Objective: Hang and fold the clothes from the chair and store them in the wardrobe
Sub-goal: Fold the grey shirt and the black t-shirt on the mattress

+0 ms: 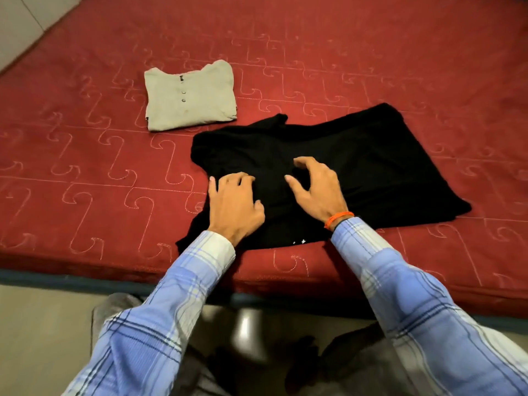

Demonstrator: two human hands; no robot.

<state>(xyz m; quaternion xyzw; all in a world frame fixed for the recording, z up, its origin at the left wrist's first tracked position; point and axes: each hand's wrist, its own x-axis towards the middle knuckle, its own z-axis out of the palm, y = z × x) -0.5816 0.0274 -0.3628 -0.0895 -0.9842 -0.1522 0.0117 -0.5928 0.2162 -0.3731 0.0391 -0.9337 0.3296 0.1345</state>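
I see 2 garments on the red quilted mattress point(343, 52). The black garment point(357, 155) lies spread flat near the mattress's front edge, partly folded, with a small white mark showing at its near hem between my wrists. The grey buttoned shirt point(190, 97) sits already folded into a neat rectangle, just beyond and to the left of the black one, close to it but apart.

My left hand point(234, 205) rests on the near left part of the black garment, fingers curled down with the tips pressing into the cloth; I cannot tell whether it has pinched a fold. My right hand point(317, 185) is over the middle of the same garment, fingers and thumb arched in a claw with a gap between them, holding nothing that I can make out. An orange band point(338, 218) circles the right wrist. Both arms wear blue checked sleeves point(160, 318).

No wardrobe, chair or other container shows from the head camera.
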